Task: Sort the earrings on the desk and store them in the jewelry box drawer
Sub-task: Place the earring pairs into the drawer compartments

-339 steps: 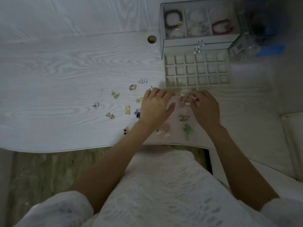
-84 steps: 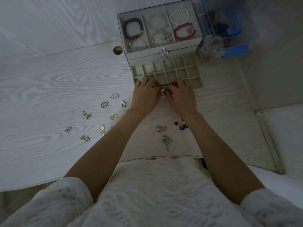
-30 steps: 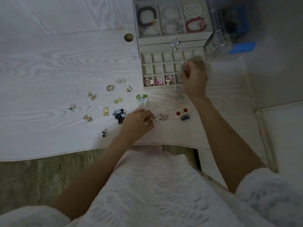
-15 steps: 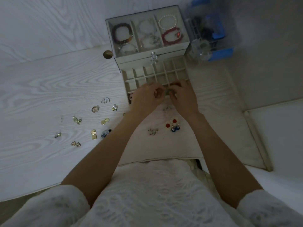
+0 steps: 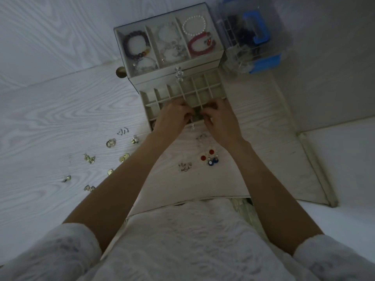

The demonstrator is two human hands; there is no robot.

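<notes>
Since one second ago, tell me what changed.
The left hand left the desk and joined the right hand over the drawer; both pinch a small greenish earring. The red and blue earrings and gold earrings stayed put.

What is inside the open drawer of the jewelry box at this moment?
The drawer shows a grid of small compartments; those in the back rows look empty. Both hands, left hand and right hand, cover the front row, so its contents are hidden, apart from something greenish between the fingers.
</notes>
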